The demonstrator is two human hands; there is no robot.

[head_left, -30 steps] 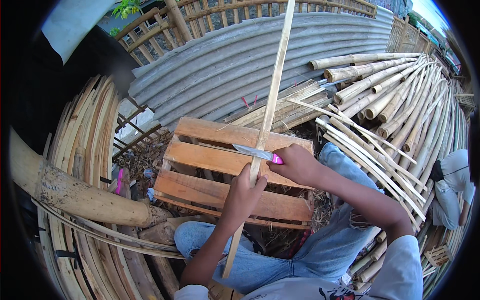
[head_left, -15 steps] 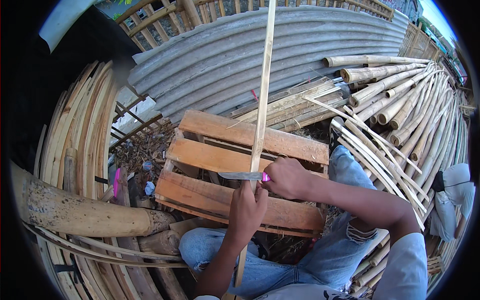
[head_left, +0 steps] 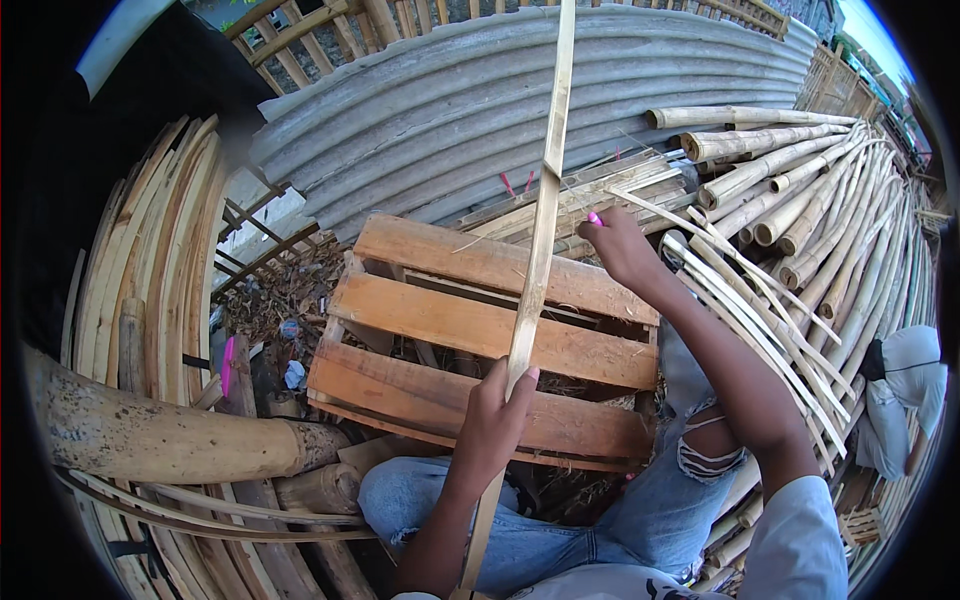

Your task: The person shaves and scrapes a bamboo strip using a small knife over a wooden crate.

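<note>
A long pale bamboo strip point(head_left: 540, 240) runs upright before me, tilted a little, from my lap past the top edge. My left hand point(head_left: 492, 420) is closed round its lower part, above my left thigh. Off to the right of the strip, my right hand point(head_left: 622, 252) grips a knife by its pink handle point(head_left: 596, 219). The blade points up and left toward the strip; it is thin and blurred, and I cannot tell whether it touches. Behind my left hand stands a slatted wooden crate point(head_left: 490, 330).
Split bamboo strips point(head_left: 160, 270) are stacked at the left, above a thick bamboo pole point(head_left: 180, 435). Bamboo poles point(head_left: 790, 220) and loose strips point(head_left: 770, 340) lie at the right. Corrugated sheeting point(head_left: 400, 140) stands behind the crate. Another person point(head_left: 905, 390) is at the far right.
My right hand has moved up and to the right with the knife, away from my left hand. The strip's upper end has swung slightly right. My left hand has stayed nearly in place.
</note>
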